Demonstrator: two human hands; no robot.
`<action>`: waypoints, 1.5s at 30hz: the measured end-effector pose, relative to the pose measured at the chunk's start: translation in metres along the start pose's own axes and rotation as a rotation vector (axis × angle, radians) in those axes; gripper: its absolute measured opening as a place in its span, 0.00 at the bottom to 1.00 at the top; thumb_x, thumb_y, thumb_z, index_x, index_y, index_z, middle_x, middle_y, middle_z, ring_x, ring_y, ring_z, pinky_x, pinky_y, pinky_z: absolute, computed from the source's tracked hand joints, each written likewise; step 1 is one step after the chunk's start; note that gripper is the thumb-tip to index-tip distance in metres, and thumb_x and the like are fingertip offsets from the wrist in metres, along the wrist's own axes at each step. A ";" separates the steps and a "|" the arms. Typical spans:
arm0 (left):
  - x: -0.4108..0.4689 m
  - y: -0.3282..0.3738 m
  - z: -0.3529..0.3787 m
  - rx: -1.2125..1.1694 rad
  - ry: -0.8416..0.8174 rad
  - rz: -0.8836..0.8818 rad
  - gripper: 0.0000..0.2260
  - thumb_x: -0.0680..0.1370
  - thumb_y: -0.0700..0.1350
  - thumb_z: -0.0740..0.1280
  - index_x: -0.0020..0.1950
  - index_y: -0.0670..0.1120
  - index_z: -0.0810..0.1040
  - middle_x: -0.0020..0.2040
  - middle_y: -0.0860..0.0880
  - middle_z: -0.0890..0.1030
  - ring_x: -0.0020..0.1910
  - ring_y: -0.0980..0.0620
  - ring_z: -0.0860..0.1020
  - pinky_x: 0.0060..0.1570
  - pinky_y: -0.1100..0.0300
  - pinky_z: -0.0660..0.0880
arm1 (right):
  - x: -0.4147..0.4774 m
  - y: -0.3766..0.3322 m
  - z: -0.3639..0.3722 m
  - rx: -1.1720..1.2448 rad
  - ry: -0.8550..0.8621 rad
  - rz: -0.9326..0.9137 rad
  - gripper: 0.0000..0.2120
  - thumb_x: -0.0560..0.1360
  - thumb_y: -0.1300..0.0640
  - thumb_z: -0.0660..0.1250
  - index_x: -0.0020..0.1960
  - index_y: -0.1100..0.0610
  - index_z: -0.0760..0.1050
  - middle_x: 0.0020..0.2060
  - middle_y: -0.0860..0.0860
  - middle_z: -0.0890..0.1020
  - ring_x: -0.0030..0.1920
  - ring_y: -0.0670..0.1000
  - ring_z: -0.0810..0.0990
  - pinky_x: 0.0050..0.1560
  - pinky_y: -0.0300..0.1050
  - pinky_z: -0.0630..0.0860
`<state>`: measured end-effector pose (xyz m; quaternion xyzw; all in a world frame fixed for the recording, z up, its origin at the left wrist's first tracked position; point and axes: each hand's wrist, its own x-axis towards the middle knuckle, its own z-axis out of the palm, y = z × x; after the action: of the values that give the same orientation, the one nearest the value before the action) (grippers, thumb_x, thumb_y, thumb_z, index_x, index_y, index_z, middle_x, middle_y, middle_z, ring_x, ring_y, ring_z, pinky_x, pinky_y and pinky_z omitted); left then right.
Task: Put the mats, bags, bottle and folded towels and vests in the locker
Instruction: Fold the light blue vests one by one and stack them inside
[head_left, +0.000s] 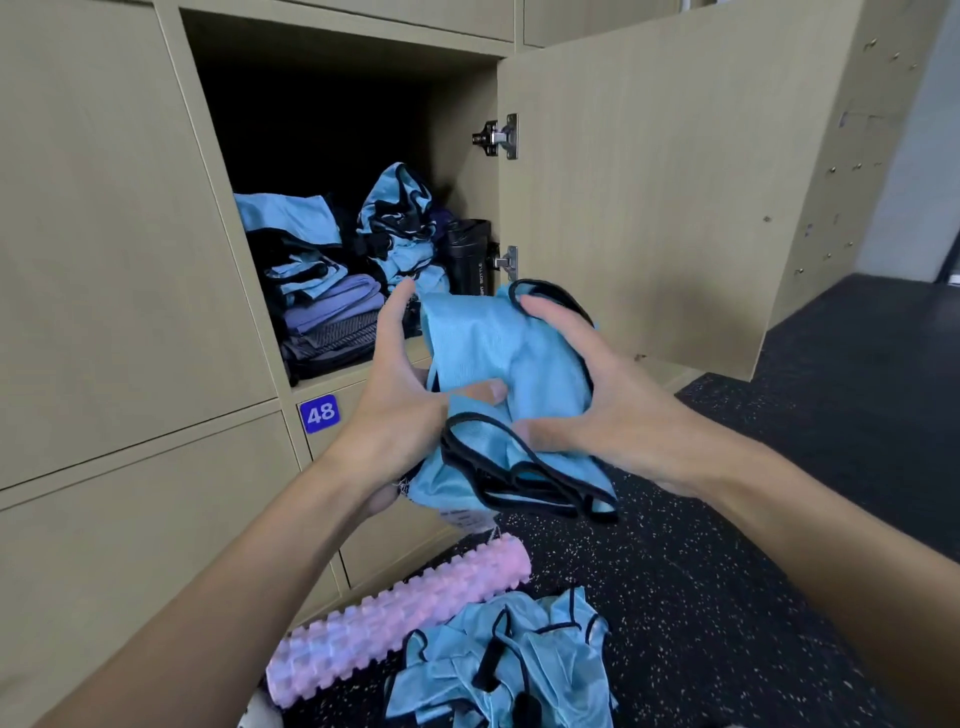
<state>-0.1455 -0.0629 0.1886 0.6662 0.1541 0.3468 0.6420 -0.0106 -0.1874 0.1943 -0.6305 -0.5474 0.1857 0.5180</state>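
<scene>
A left hand (397, 400) and a right hand (589, 410) grip one light-blue, black-trimmed mesh vest (483, 348) between them, before the open beige wooden locker (462, 156). It holds one black plastic bottle (467, 257) beside one stack of folded towels (332, 317). On the black speckled floor (727, 519) lie one pink ridged foam roller (400, 618) and perhaps several crumpled blue vests (504, 660).

Soft, even indoor light covers the door (649, 182) and floor (779, 519) with no glare and only faint shadows, while the locker (322, 119) falls to near black in its upper back, leaving just the front of its contents readable. The wide lens bows straight panel edges and stretches the forearms toward the lower corners. The left hand (400, 395), right hand (597, 415) and vest (498, 353) look slightly soft.
</scene>
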 end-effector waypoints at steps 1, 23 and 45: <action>-0.001 0.002 0.000 -0.011 -0.001 0.001 0.48 0.72 0.31 0.73 0.78 0.65 0.51 0.48 0.48 0.87 0.46 0.45 0.86 0.38 0.53 0.82 | 0.000 -0.001 0.000 0.006 -0.019 0.018 0.48 0.64 0.62 0.80 0.74 0.39 0.59 0.59 0.32 0.72 0.58 0.32 0.76 0.57 0.31 0.75; -0.002 0.000 -0.034 0.519 -0.345 0.121 0.51 0.64 0.40 0.81 0.74 0.65 0.52 0.60 0.55 0.79 0.58 0.54 0.81 0.60 0.54 0.78 | 0.022 -0.008 0.008 0.383 -0.188 0.318 0.20 0.69 0.75 0.71 0.58 0.60 0.77 0.48 0.57 0.86 0.48 0.56 0.86 0.48 0.50 0.83; 0.120 -0.006 -0.069 0.538 0.007 0.207 0.21 0.64 0.34 0.81 0.52 0.46 0.79 0.44 0.51 0.84 0.42 0.53 0.83 0.44 0.58 0.81 | 0.154 0.015 -0.016 0.165 -0.224 0.147 0.30 0.64 0.58 0.81 0.63 0.47 0.75 0.61 0.50 0.79 0.59 0.50 0.81 0.58 0.46 0.79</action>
<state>-0.1043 0.0674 0.2097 0.8235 0.1739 0.3595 0.4029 0.0608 -0.0570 0.2385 -0.5993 -0.5371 0.3367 0.4889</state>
